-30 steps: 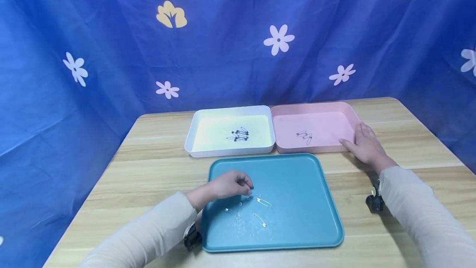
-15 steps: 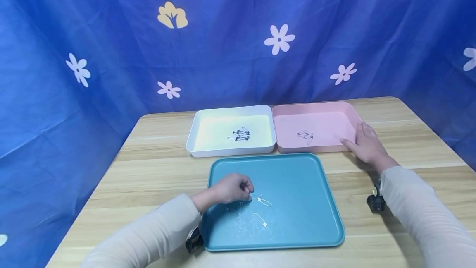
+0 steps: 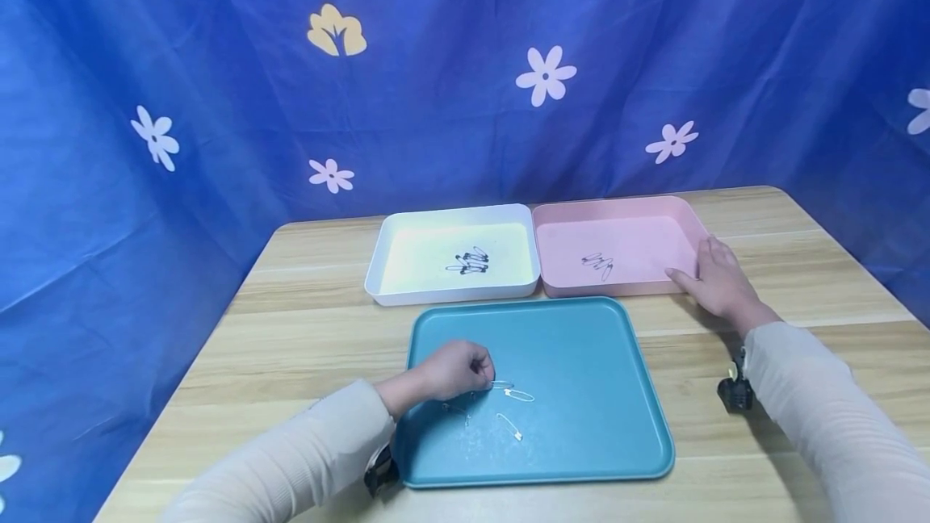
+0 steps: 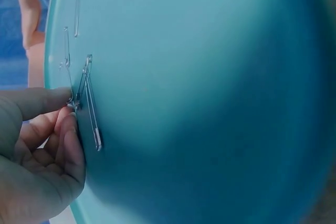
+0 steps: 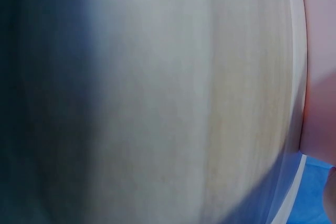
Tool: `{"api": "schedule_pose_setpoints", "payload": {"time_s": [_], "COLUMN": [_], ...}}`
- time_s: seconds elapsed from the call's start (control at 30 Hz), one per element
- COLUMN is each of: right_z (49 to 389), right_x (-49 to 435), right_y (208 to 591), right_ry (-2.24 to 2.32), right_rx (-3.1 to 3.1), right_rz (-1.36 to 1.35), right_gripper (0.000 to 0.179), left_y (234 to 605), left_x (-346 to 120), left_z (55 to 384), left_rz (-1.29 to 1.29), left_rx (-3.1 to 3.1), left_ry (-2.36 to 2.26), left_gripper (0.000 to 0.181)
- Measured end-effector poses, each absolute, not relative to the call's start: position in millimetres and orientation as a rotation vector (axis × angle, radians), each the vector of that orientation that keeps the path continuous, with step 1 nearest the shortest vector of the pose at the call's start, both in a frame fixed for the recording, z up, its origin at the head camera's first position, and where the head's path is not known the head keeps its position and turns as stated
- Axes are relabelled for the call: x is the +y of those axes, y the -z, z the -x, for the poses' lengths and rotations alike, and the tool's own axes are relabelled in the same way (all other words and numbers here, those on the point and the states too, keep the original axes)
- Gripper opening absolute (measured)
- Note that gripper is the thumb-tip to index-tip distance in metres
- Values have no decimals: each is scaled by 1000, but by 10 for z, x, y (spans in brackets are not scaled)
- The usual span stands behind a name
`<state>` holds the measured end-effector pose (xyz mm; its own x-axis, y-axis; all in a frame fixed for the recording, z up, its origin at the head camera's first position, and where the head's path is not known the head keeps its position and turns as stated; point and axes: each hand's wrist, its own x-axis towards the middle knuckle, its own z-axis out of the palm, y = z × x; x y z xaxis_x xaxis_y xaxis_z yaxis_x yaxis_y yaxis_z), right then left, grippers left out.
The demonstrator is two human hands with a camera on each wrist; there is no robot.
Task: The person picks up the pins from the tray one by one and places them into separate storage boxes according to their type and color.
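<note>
Over the teal tray (image 3: 574,442), my left hand (image 3: 459,368) is low among several loose safety pins. In the left wrist view, its thumb and forefinger pinch the end of a safety pin (image 4: 69,80), the other fingers curled in. Another safety pin (image 4: 92,108) lies right beside the fingertips, and a safety pin (image 4: 77,9) lies farther off. In the head view, a safety pin (image 3: 509,426) lies nearer the front. My right hand (image 3: 719,285) rests at the near right corner of the pink tray (image 3: 610,291), fingers extended along the rim and thumb at its front wall.
Behind the teal tray, a white tray (image 3: 450,297) stands against the pink one. The white tray holds a cluster of dark-ended safety pins (image 3: 472,262); several more safety pins (image 3: 599,264) lie in the pink one. A blue flowered curtain (image 3: 436,103) hangs behind the wooden table (image 3: 305,313).
My left hand has moved slightly down and right onto the safety pins, and its thumb and forefinger have closed on one. My right hand stays at the pink tray.
</note>
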<state>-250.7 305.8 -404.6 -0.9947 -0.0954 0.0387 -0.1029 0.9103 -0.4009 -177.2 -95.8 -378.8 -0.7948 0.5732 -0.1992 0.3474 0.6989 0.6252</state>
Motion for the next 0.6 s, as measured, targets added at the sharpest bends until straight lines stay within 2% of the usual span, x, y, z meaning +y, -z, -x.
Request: {"api": "schedule_pose_setpoints", "payload": {"time_s": [0.6], "right_z": [2530], "right_x": [3086], "right_y": [4075], "right_ry": [-633], "right_rx": [-3072], "right_rz": [-150], "right_gripper": [90], "left_y": [3629], "left_x": [-850], "left_z": [2018], "left_rz": [-594], "left_rx": [2474], "left_ry": [-1068], "left_gripper": [8]}}
